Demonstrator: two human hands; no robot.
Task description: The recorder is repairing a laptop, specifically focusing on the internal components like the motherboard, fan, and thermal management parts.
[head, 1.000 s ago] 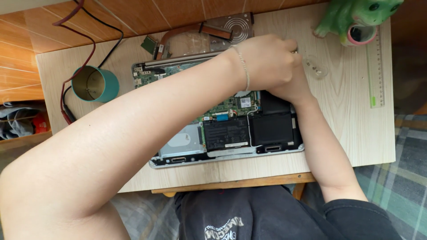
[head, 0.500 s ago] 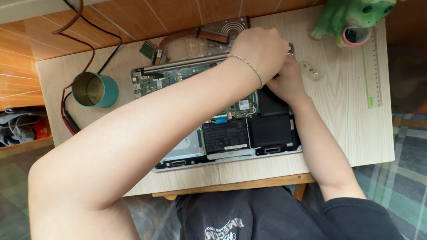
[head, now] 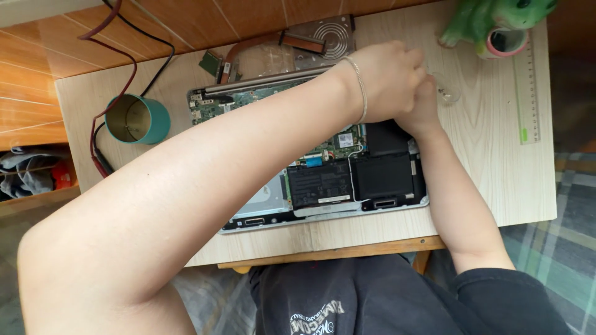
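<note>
A: Where is the opened laptop [head: 323,180] lying?

B: Bottom cover off, flat in the middle of the wooden worktop [head: 496,174], with the green circuit board and the black battery packs [head: 354,180] exposed. The left hand [head: 385,80] reaches across it to the upper right corner, and the right hand [head: 422,108] sits just under it, touching.

A: What are the hands holding?

B: The left is curled into a loose fist over the corner, but I cannot tell what its grip closes on, if anything. The right is mostly hidden beneath it, so its grip is unreadable too.

A: How would the laptop handle?

B: Probably stiff at the frame and moderately heavy, yet fragile inside. I'd take it by the outer edges of the case, never by the board, thin cables or battery.

A: Anything close by?

B: A copper heat pipe with its fan [head: 310,40] lies apart above the laptop, beside a small green card [head: 210,62]. A teal cup [head: 136,119] stands left, with red and black leads [head: 99,111]. A green figurine [head: 490,18] and a clear ruler [head: 528,93] are on the right.
</note>
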